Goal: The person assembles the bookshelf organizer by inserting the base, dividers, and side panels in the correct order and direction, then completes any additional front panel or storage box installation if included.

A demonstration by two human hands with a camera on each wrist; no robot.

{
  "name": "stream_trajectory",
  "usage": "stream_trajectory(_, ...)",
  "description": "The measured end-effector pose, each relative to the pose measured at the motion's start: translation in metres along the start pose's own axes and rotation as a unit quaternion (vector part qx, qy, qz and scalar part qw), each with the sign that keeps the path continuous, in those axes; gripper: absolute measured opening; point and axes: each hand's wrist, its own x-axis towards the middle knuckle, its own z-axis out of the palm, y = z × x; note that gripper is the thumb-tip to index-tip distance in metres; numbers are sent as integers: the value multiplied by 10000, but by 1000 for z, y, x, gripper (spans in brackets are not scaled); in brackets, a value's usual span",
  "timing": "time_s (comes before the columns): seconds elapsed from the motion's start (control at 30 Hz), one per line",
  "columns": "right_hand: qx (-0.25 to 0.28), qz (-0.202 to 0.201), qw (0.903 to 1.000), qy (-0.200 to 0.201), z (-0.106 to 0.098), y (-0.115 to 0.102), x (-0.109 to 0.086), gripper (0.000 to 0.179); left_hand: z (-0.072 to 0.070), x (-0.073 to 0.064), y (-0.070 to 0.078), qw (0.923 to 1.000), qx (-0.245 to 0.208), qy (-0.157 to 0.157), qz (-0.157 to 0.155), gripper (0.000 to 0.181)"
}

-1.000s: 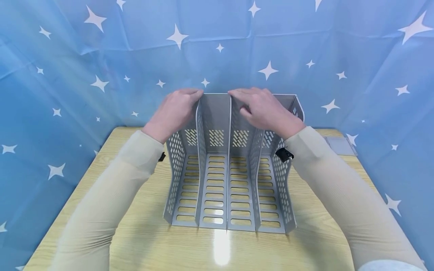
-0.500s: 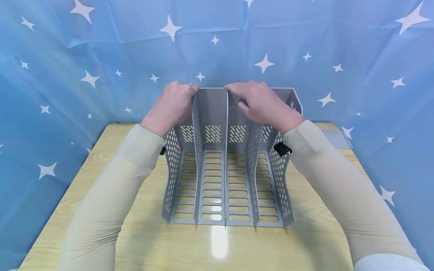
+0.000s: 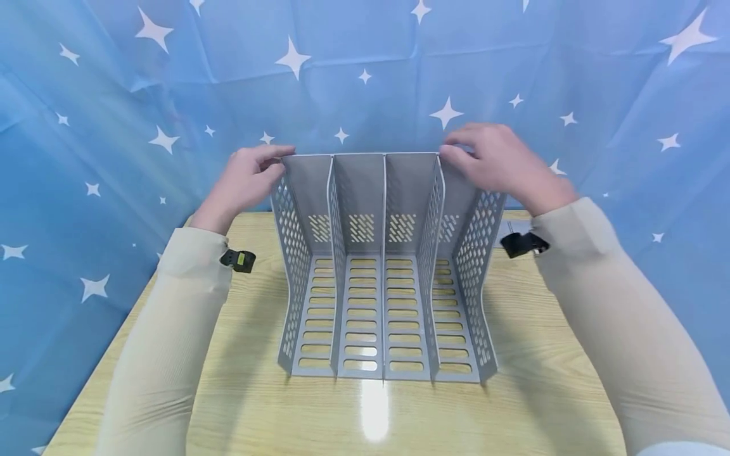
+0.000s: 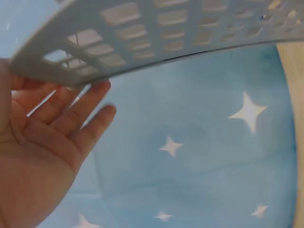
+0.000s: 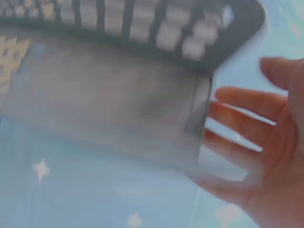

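Observation:
A grey magazine file organizer (image 3: pixel 359 183) with upright dividers and a slotted base stands on the table, its front facing me. At its top left corner is my left hand (image 3: pixel 242 180), index finger reaching onto the rim. In the left wrist view, loosely extended fingers (image 4: pixel 76 118) meet the end of the perforated side wall (image 4: pixel 173 31), some partly hidden by it. My right hand (image 3: pixel 493 158) is at the top edge of the rightmost compartment. The right wrist view, blurred, shows its fingers (image 5: pixel 249 102) spread along the edge of the grey back panel (image 5: pixel 109 90), thumb apart.
The wood-grain table (image 3: pixel 245 329) lies beneath the organizer. A flat grey piece (image 3: pixel 518 225) rests at the table's back right, partly covered by the right wrist camera (image 3: pixel 521 244). A blue star-patterned curtain (image 3: pixel 376 38) hangs close behind and at both sides.
Both hands have moved apart along the organizer's top edge, the left from the first divider to the left corner, the right from the middle divider to the rightmost compartment. The organizer stays in place.

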Motion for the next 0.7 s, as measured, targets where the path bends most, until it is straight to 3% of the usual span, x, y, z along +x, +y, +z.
stream_trajectory(0.1,264,610,9978,-67,-5,22,-16,47,4,-2,-8,9986,-482,162,-110,42)
stream_trajectory(0.2,1025,1197,9874,-104,-1,41,-31,57,12,-3,-14,9936,-1042,369,-215,41)
stream_trajectory(0.33,2299,1714,9579,-134,12,54,-48,67,24,-5,-19,9807,-1867,420,-390,44)
stream_trajectory(0.47,2875,1965,9374,-109,20,52,-59,67,30,-7,-20,9723,-2217,493,-557,46)
stream_trajectory(0.57,2764,1924,9416,-83,22,49,-62,63,29,-6,-19,9741,-2091,650,-566,45)
stream_trajectory(0.7,2486,1562,9554,-324,26,45,-66,53,26,-6,-20,9751,-1942,887,-593,44)
